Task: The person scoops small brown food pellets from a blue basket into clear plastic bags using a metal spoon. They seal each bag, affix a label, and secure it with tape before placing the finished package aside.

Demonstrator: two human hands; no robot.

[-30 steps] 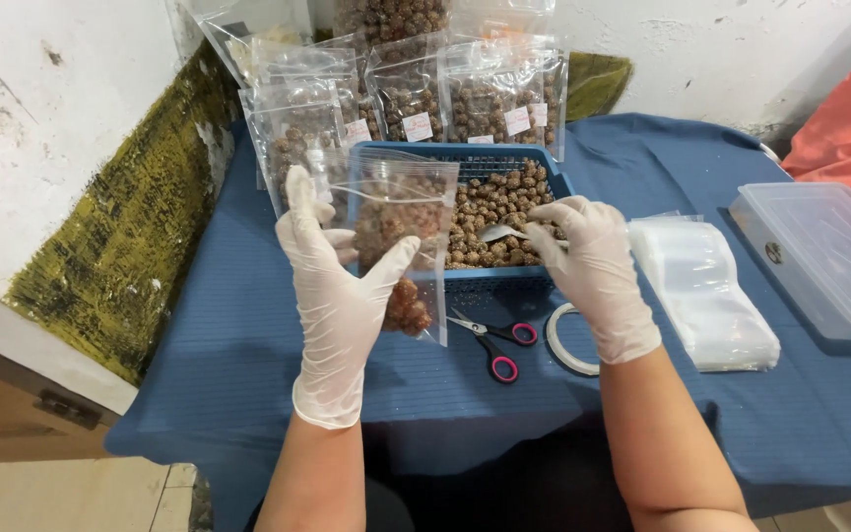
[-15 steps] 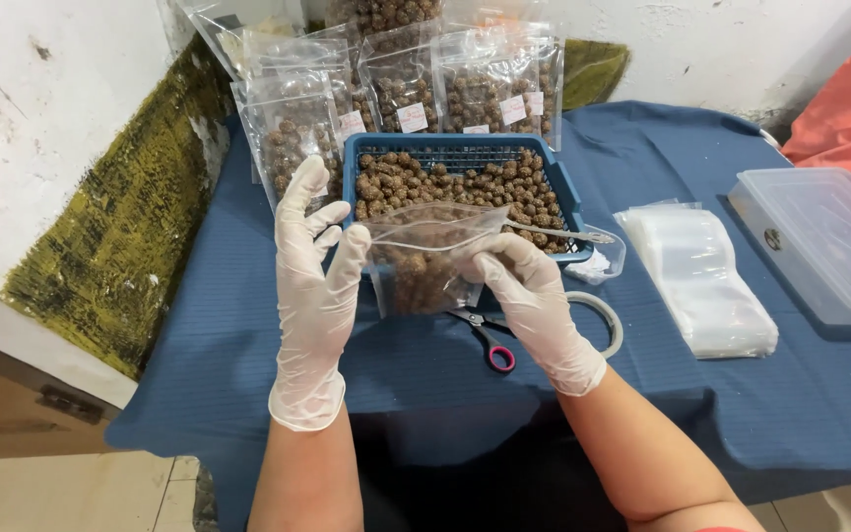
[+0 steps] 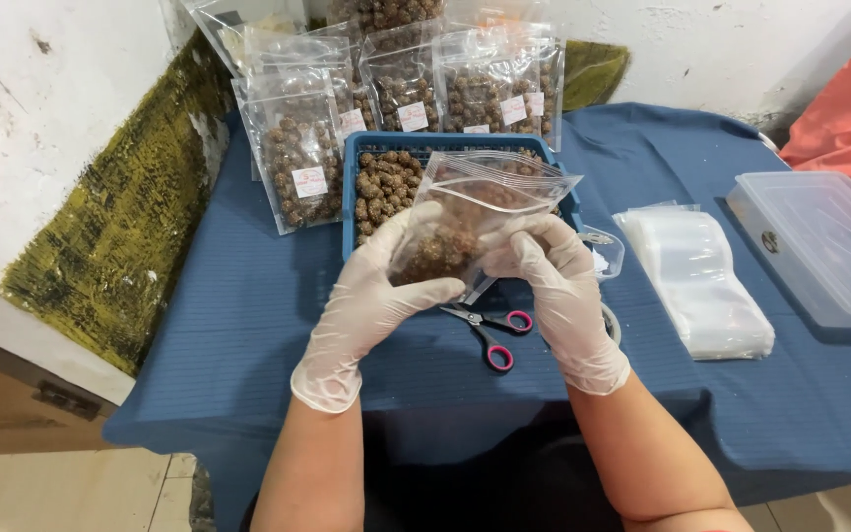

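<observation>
Filled pouches (image 3: 297, 163) stood left on the counter (image 3: 248, 296). The left hand (image 3: 371, 296) and right hand (image 3: 554, 281), fingers pinching, held a clear bag (image 3: 470, 212) of brown balls, tilted above the blue tray (image 3: 366, 148). Its mouth looked open; more tilt might spill balls near the scissors (image 3: 494, 330).

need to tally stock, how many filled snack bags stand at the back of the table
5 clearly: one left of the blue tray, four in the row behind it. More may be hidden behind.
</observation>
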